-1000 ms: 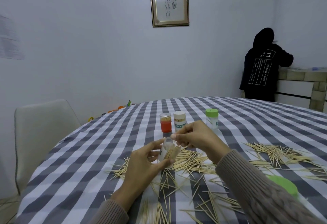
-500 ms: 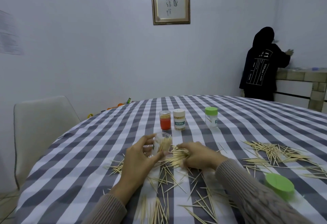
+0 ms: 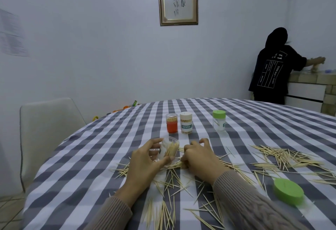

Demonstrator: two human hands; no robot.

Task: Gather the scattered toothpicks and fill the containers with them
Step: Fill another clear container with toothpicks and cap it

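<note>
My left hand (image 3: 143, 162) grips a clear plastic container (image 3: 168, 149), tilted, with a bunch of toothpicks inside. My right hand (image 3: 198, 157) lies just right of it on the table, fingers curled over a cluster of toothpicks (image 3: 174, 165); what it holds is hidden. Loose toothpicks (image 3: 171, 180) are scattered on the checked tablecloth (image 3: 101, 157) in front of me, and another pile (image 3: 283, 157) lies to the right. Further back stand an orange container (image 3: 171, 125), a white-capped toothpick container (image 3: 186, 122) and a green-capped container (image 3: 219, 121).
A loose green lid (image 3: 288, 191) lies near my right forearm. A white chair (image 3: 49, 131) stands at the table's left edge. A person in a black hoodie (image 3: 272, 68) stands at a counter at the back right.
Both hands have come down from above the table to the toothpick pile. My right hand left the container's mouth and now rests on the toothpicks beside it.
</note>
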